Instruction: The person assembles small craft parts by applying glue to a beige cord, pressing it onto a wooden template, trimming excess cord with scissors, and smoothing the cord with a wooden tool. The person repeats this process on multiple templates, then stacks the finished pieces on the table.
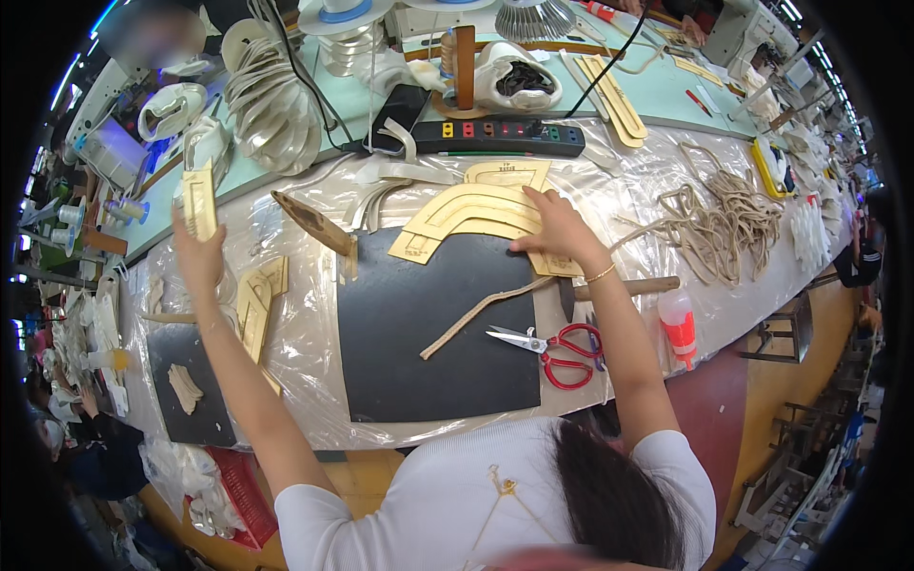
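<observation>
At the left, my left hand [200, 257] grips the lower end of a narrow yellow template [199, 198] between thumb and fingers. My right hand [564, 231] spans the band of a curved yellow template [466, 211], thumb at its inner edge and fingers at the outer one. That template overlaps the top of a black mat [419, 333]; another yellow template [509, 172] shows behind it. A beige cord strip [486, 316] lies across the mat. Red-handled scissors [562, 357] rest at the mat's right edge. Beside my right wrist is a hammer with a wooden handle [628, 286].
Another yellow template [257, 305] lies beneath my left forearm. A wooden peg [314, 222] juts up behind the mat. Tangled beige cord [728, 214] and a red-and-clear bottle [676, 328] are at the right. A black power strip [500, 138] runs along the back.
</observation>
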Motion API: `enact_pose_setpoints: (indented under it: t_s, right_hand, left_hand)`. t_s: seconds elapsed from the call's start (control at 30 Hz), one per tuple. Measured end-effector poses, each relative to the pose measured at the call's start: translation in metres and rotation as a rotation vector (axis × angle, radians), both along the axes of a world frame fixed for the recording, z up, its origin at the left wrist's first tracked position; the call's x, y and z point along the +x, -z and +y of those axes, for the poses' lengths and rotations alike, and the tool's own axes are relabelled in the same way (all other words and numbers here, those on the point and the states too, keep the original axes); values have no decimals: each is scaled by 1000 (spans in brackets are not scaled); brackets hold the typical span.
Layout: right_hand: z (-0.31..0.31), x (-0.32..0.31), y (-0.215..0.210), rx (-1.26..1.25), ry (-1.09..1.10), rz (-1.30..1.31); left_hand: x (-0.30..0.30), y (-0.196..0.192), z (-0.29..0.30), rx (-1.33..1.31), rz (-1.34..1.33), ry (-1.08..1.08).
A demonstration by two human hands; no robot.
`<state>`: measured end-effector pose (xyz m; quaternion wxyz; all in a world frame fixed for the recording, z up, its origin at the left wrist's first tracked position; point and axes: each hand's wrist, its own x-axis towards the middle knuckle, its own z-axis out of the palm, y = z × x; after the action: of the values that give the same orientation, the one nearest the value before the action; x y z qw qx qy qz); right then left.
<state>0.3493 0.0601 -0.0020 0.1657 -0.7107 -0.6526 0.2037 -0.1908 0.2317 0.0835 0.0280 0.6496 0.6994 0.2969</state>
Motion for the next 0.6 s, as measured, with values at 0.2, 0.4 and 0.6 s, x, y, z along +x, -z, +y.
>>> enact_pose_setpoints:
  t_s: [0.2, 0.4, 0.6]
  right_hand:
    - [-7, -20, -7, 125, -144, 38]
    - [-1, -56, -16, 299, -352, -27]
    - [-13, -75, -16, 374, -403, 30]
  left_hand:
    - [53, -100, -75, 21, -133, 85]
    - [199, -82, -79, -101, -239, 898]
    - [349, -8, -24, -329, -22, 1178]
